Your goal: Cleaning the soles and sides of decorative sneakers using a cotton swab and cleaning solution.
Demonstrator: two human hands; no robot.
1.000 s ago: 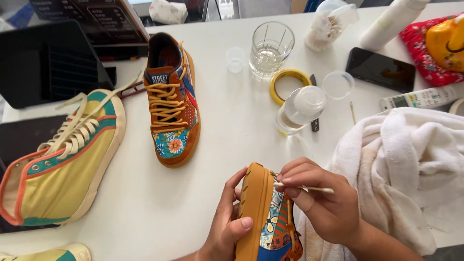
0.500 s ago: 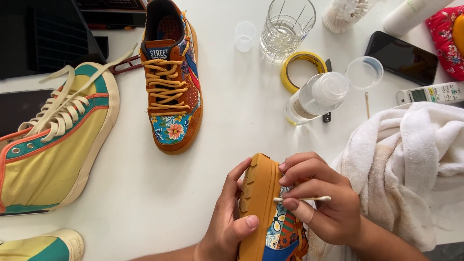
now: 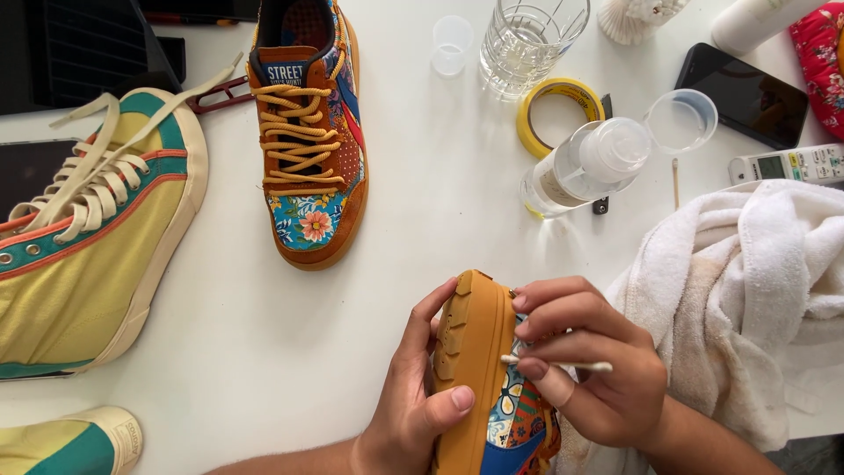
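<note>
My left hand (image 3: 413, 396) grips an orange floral sneaker (image 3: 479, 369) turned on its side, its gum sole facing left, thumb pressed on the sole edge. My right hand (image 3: 589, 369) rests on the shoe's patterned side and pinches a cotton swab (image 3: 558, 363), whose tip touches the upper just beside the sole. The matching orange sneaker (image 3: 308, 132) with orange laces stands upright on the white table (image 3: 264, 334), farther back and to the left.
A yellow and teal high-top (image 3: 88, 237) lies at left, another toe (image 3: 79, 440) at bottom left. A white towel (image 3: 747, 290) is bunched at right. Behind are a clear bottle (image 3: 585, 167), yellow tape roll (image 3: 558, 110), glass of water (image 3: 527, 40), small cups, phone (image 3: 743, 92) and remote.
The view has shifted nearer and lower on the table. My hands keep the sneaker; the swab tip has moved slightly down along the upper beside the sole.
</note>
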